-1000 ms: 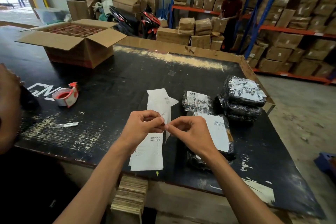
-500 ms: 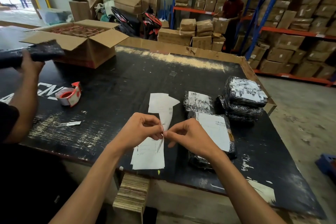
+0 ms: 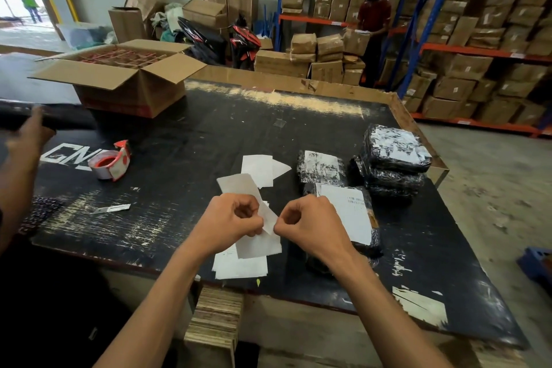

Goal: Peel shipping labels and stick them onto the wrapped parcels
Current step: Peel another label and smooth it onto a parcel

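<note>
Both hands hold one white shipping label (image 3: 259, 245) above the black table (image 3: 209, 134). My left hand (image 3: 231, 222) pinches its backing, which curls up behind the fingers. My right hand (image 3: 307, 225) pinches the peeled corner. More label sheets (image 3: 239, 267) lie on the table under my hands. Just right of my right hand lies a black wrapped parcel (image 3: 352, 212) with a white label on top. Beyond it sit a smaller wrapped parcel (image 3: 319, 170) and a stack of wrapped parcels (image 3: 391, 164).
Loose white backing papers (image 3: 260, 169) lie past my hands. A red tape dispenser (image 3: 110, 161) and an open cardboard box (image 3: 125, 78) stand at the left. Another person's hand (image 3: 27, 134) holds a black roll there. Racks of boxes (image 3: 478, 39) fill the back right.
The label has split from its backing: the backing now sticks up behind my left hand and my hands have drawn slightly apart. The other person's arm has lowered at the left.
</note>
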